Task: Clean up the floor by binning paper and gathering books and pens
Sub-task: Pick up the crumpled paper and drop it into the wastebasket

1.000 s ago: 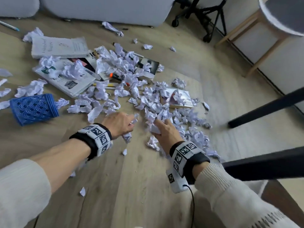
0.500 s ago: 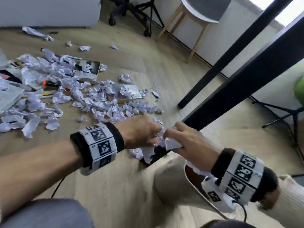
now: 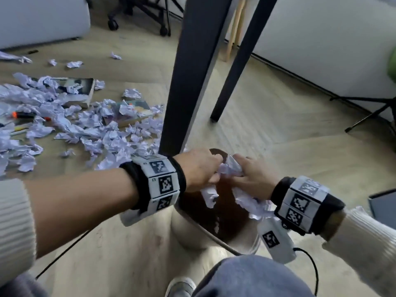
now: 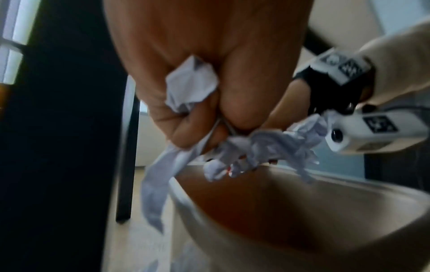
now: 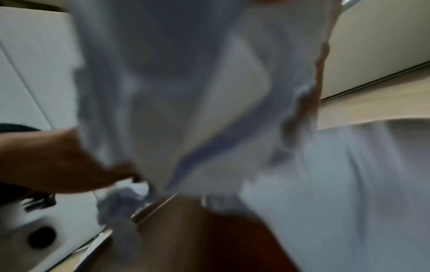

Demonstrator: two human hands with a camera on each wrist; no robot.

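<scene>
Crumpled paper [image 3: 227,171] is bunched between both our hands right over the bin's [image 3: 188,230] open mouth. Left hand [image 3: 198,166] and right hand [image 3: 254,177] are each curled tight around the wad, pressed together. More scraps [image 3: 102,133] litter the floor's [image 3: 278,136] left side, with books [image 3: 82,88] and pens [image 3: 22,114].

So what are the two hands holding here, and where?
Both the left hand and right hand clutch one bunch of crumpled white paper over the beige bin.

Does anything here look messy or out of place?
Yes. Crumpled paper litters the floor, half burying books and pens. Both hands hold a wad over the bin.
</scene>
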